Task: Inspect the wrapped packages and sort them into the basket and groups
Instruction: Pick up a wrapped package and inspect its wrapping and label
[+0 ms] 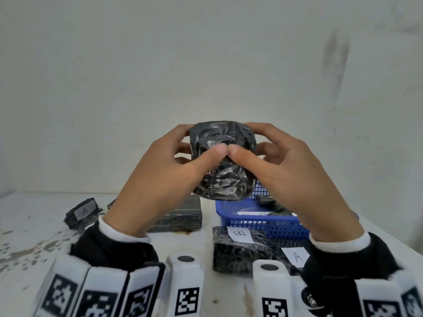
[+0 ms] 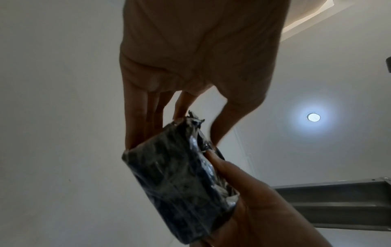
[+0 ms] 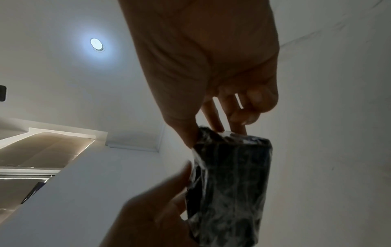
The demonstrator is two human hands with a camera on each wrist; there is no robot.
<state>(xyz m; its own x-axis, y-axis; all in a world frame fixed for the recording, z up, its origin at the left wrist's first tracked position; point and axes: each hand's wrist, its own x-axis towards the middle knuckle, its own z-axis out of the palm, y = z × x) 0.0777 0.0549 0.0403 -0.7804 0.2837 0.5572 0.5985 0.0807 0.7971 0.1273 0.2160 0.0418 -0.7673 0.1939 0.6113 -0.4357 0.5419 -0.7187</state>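
Both hands hold one black plastic-wrapped package (image 1: 223,179) up above the table, in front of the wall. My left hand (image 1: 201,160) grips its left side and my right hand (image 1: 247,161) its right side; the two thumbs meet on the near face and the fingers curl behind. No label shows on the near face. In the left wrist view the left hand (image 2: 182,107) holds the package (image 2: 180,180) from above. In the right wrist view the right hand (image 3: 211,127) pinches the top of the package (image 3: 228,183).
A blue mesh basket (image 1: 263,223) with dark packages (image 1: 272,204) inside stands on the white stained table (image 1: 34,248). In front of it lie a package labelled B (image 1: 238,245) and one labelled A (image 1: 295,257). Another A package (image 1: 82,213) and a flat dark package (image 1: 180,216) lie left.
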